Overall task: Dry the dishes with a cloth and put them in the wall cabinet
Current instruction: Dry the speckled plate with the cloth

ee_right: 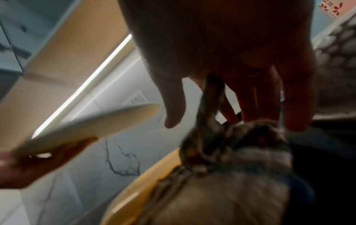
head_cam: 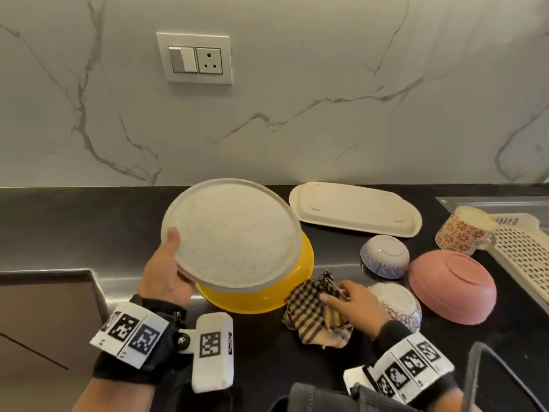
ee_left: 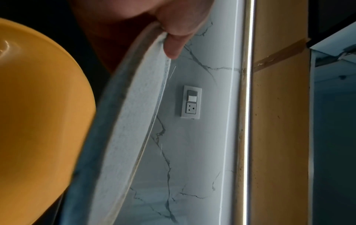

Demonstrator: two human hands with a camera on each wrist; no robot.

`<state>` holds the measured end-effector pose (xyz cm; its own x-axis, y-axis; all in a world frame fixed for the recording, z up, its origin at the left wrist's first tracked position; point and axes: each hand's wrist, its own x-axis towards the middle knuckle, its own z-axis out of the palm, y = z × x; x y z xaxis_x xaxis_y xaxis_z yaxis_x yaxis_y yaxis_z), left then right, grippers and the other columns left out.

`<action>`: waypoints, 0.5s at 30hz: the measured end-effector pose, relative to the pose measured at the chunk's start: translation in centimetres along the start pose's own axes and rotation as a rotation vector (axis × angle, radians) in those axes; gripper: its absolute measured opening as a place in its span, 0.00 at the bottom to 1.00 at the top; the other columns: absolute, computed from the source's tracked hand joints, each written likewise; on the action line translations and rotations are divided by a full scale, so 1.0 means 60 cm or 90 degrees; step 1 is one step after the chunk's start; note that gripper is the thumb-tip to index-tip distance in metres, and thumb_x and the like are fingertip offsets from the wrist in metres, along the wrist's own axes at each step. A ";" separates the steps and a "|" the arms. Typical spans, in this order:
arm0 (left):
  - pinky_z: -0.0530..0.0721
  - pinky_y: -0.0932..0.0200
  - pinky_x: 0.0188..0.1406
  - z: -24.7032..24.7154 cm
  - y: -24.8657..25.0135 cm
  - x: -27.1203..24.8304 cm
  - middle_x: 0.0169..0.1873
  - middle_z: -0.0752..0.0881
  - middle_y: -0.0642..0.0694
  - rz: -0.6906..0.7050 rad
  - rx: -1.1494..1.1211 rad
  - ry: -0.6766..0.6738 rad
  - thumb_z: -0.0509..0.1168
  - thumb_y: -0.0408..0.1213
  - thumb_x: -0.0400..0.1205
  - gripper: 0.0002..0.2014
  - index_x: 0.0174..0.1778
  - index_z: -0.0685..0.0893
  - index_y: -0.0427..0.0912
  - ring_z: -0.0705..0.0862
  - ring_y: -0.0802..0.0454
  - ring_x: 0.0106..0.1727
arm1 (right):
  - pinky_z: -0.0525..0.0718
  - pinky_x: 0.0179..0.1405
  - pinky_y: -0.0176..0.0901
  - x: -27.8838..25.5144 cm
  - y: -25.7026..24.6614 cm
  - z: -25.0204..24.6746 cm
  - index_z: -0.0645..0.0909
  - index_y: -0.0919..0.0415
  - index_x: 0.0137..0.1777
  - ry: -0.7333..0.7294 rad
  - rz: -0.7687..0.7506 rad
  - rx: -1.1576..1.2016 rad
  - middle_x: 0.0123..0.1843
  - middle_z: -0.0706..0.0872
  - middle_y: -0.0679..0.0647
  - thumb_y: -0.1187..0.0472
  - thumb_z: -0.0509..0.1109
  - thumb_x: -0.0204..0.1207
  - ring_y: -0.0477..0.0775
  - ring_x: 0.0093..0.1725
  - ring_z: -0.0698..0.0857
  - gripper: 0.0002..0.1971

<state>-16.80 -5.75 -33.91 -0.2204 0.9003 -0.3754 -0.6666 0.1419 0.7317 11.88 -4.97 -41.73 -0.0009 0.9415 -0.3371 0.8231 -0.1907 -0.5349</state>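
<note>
My left hand [head_cam: 175,257] holds a round grey speckled plate [head_cam: 234,233] by its left rim, thumb on top, fingers hidden beneath. The plate is tilted and lifted just above an upturned yellow bowl [head_cam: 267,295] on the black counter. In the left wrist view the thumb [ee_left: 173,38] presses the plate [ee_left: 134,121] rim, with the yellow bowl [ee_left: 38,106] beside it. My right hand [head_cam: 341,295] lies on a crumpled tan-and-black checked cloth [head_cam: 309,310] right of the yellow bowl. The right wrist view shows a fold of the cloth [ee_right: 231,167] caught up between its fingers [ee_right: 250,99].
Upturned dishes sit to the right: a cream rectangular tray [head_cam: 356,212], a small blue-patterned bowl [head_cam: 384,258], a patterned bowl [head_cam: 401,304] just behind my right hand, a pink bowl [head_cam: 451,286], a floral mug [head_cam: 463,230]. A perforated cream rack [head_cam: 525,263] lies far right, a sink [head_cam: 44,307] left.
</note>
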 end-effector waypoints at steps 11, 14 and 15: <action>0.85 0.44 0.38 -0.020 -0.008 -0.039 0.44 0.88 0.45 0.052 -0.027 -0.062 0.45 0.53 0.86 0.16 0.51 0.77 0.53 0.82 0.45 0.49 | 0.80 0.48 0.49 0.010 -0.019 0.009 0.83 0.69 0.41 -0.050 0.173 0.402 0.33 0.86 0.61 0.64 0.72 0.70 0.58 0.38 0.82 0.06; 0.89 0.46 0.33 -0.032 -0.001 -0.042 0.41 0.91 0.48 0.053 -0.033 -0.093 0.45 0.55 0.84 0.17 0.54 0.78 0.55 0.83 0.45 0.49 | 0.83 0.51 0.55 -0.019 -0.018 -0.023 0.81 0.68 0.42 -0.096 0.202 0.686 0.29 0.88 0.62 0.67 0.66 0.75 0.60 0.32 0.86 0.05; 0.89 0.45 0.33 -0.034 0.000 -0.044 0.45 0.89 0.46 0.047 -0.029 -0.101 0.46 0.57 0.83 0.19 0.57 0.77 0.54 0.84 0.44 0.49 | 0.84 0.49 0.55 -0.026 -0.021 -0.037 0.80 0.68 0.46 -0.077 0.186 0.746 0.33 0.88 0.63 0.68 0.64 0.76 0.60 0.32 0.87 0.04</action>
<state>-17.65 -8.96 -34.08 -0.1571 0.9617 -0.2245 -0.6851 0.0576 0.7262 12.11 -5.62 -38.84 -0.0062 0.8008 -0.5989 -0.2118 -0.5864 -0.7818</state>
